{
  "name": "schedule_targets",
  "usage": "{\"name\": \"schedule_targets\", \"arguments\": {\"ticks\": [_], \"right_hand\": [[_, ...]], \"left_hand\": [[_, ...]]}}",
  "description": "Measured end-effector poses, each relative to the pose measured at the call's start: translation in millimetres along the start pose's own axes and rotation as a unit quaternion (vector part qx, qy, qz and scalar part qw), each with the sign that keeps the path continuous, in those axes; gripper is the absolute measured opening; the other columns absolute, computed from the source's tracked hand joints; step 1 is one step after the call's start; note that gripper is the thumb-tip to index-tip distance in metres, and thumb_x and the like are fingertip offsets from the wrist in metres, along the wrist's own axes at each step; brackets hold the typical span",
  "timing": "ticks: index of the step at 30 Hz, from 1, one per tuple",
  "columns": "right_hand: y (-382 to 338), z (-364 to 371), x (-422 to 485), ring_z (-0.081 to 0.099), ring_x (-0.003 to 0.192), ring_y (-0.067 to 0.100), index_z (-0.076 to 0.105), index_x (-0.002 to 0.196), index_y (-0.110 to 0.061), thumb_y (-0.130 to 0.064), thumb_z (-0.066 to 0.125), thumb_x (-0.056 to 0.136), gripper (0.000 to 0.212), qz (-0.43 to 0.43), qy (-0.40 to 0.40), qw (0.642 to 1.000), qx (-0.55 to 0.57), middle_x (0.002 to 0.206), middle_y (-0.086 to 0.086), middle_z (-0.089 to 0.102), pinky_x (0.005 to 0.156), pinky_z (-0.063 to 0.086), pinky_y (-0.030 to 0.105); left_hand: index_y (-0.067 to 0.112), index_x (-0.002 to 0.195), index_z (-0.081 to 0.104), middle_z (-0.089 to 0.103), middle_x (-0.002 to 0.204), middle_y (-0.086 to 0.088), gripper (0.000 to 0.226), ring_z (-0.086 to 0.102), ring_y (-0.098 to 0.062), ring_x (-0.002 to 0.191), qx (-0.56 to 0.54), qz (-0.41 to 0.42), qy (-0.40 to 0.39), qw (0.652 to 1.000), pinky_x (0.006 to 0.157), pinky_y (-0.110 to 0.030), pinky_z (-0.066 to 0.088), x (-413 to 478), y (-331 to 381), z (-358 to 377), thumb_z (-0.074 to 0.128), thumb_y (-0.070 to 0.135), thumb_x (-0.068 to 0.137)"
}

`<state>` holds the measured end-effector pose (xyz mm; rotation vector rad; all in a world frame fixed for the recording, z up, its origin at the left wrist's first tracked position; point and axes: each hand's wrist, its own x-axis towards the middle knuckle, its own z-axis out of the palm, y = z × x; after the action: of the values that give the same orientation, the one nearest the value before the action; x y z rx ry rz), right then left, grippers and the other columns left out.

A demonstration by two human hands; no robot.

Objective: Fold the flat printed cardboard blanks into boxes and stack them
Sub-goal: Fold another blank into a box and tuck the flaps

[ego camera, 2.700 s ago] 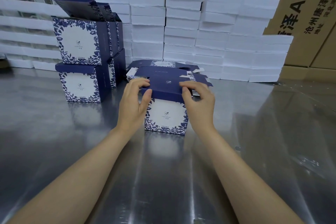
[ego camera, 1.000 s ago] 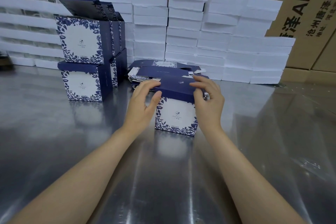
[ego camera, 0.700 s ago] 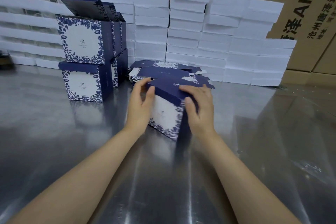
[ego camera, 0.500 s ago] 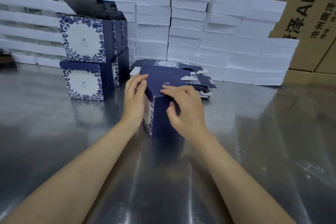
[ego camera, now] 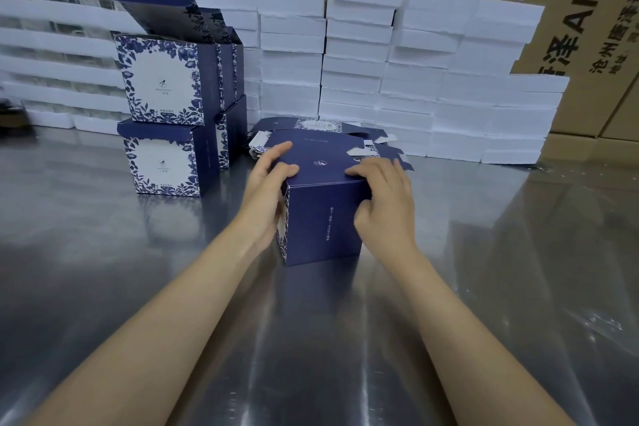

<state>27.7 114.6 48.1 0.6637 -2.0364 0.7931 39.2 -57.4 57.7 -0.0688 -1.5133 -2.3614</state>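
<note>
A folded navy box with blue-and-white floral panels stands on the steel table, its plain navy side facing me. My left hand holds its left floral face, fingers over the top left corner. My right hand grips the right edge, fingers curled on the lid and thumb on the near side. Behind the box lies a pile of flat printed blanks. At the left stands a stack of folded boxes, two high, the upper ones with lids open.
White foam trays are stacked in rows along the back of the steel table. Brown shipping cartons rise behind them. More white trays fill the far left.
The box has been turned about a quarter on the table, so its floral front now faces left and the navy side faces me. Both hands shifted with it.
</note>
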Motion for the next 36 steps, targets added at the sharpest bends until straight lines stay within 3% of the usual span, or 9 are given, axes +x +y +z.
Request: {"name": "schedule_targets", "arguments": {"ticks": [3,6,10,16,20,23,26,32,36], "right_hand": [[4.4,-7.8,0.8,0.051,0.114,0.018,0.063,0.110,-0.006,0.008,0.041,0.058,0.058,-0.004,-0.029,0.996,0.088,0.118,0.002,0.058,0.103,0.039,0.048],[6.4,-13.3,-3.3,0.039,0.136,0.023,0.057,0.120,-0.004,0.004,0.043,0.061,0.061,-0.060,-0.088,0.989,0.100,0.133,0.006,0.052,0.115,0.025,0.049],[0.4,-5.0,-8.7,0.034,0.138,0.024,0.055,0.123,-0.004,0.002,0.050,0.070,0.054,-0.088,-0.130,0.982,0.106,0.130,0.010,0.048,0.111,0.027,0.059],[0.7,3.3,-8.3,0.044,0.121,0.017,0.056,0.127,-0.010,-0.009,0.055,0.090,0.037,-0.086,-0.086,0.992,0.041,0.123,0.007,0.051,0.113,0.021,0.058],[-3.5,11.3,-6.5,0.047,0.112,0.020,0.063,0.112,-0.007,-0.026,0.059,0.091,0.028,-0.090,-0.023,0.996,0.006,0.113,0.007,0.060,0.108,0.029,0.043],[-5.2,17.8,-8.3,0.053,0.097,0.023,0.068,0.096,-0.009,-0.014,0.064,0.088,0.010,-0.134,-0.003,0.990,-0.036,0.098,0.005,0.064,0.102,0.036,0.042],[-1.2,23.9,-16.5,0.058,0.092,0.027,0.071,0.093,-0.010,-0.002,0.066,0.083,0.014,-0.179,-0.068,0.978,-0.081,0.094,0.004,0.065,0.107,0.037,0.047],[1.5,23.9,-15.8,0.037,0.117,0.016,0.059,0.117,-0.003,0.004,0.055,0.074,0.044,0.061,0.111,0.991,0.043,0.120,0.016,0.046,0.106,0.032,0.030],[10.3,22.9,-20.1,0.029,0.131,0.009,0.037,0.137,-0.008,0.011,0.047,0.073,0.067,0.195,0.044,0.965,0.169,0.142,0.011,0.028,0.110,0.023,0.013]], "left_hand": [[0.029,0.123,0.060,0.070,0.108,0.005,0.041,0.068,-0.007,0.081,-0.032,-0.019,0.000,0.999,0.062,-0.018,0.053,-0.3,3.8,-1.3,0.048,0.004,0.092],[0.027,0.130,0.057,0.064,0.124,0.007,0.046,0.067,-0.009,0.099,-0.045,-0.039,-0.006,0.998,0.075,-0.022,0.053,3.8,9.1,-9.9,0.045,0.006,0.091],[0.026,0.116,0.065,0.066,0.123,0.010,0.033,0.061,-0.011,0.116,0.000,-0.020,0.027,0.999,0.099,-0.029,0.047,11.0,14.3,-24.2,0.055,0.009,0.090],[0.022,0.090,0.066,0.069,0.090,0.011,0.022,0.064,0.001,0.080,0.006,0.095,0.178,0.979,0.074,-0.018,0.046,20.8,12.8,-32.3,0.048,0.009,0.094],[0.021,0.097,0.064,0.064,0.109,0.000,0.017,0.059,-0.008,0.105,0.133,0.204,0.113,0.963,0.093,-0.025,0.045,10.9,7.8,-16.7,0.049,0.014,0.094],[0.014,0.104,0.064,0.054,0.124,0.007,0.019,0.047,-0.011,0.124,0.292,0.318,0.020,0.902,0.104,-0.030,0.038,-2.7,-1.0,-5.6,0.052,0.020,0.090],[0.009,0.116,0.062,0.049,0.139,0.005,0.025,0.038,-0.011,0.135,0.350,0.293,-0.059,0.888,0.114,-0.033,0.029,-8.7,-11.7,0.9,0.056,0.019,0.094],[0.012,0.143,0.040,0.032,0.153,0.001,0.054,0.029,-0.009,0.141,0.357,0.215,-0.063,0.907,0.117,-0.039,0.027,-5.0,-24.6,-10.1,0.059,0.006,0.093],[0.015,0.153,0.016,0.009,0.160,-0.002,0.079,0.016,-0.018,0.147,0.462,0.078,-0.076,0.880,0.120,-0.034,0.017,3.8,-39.3,-22.0,0.063,0.012,0.090]]}}
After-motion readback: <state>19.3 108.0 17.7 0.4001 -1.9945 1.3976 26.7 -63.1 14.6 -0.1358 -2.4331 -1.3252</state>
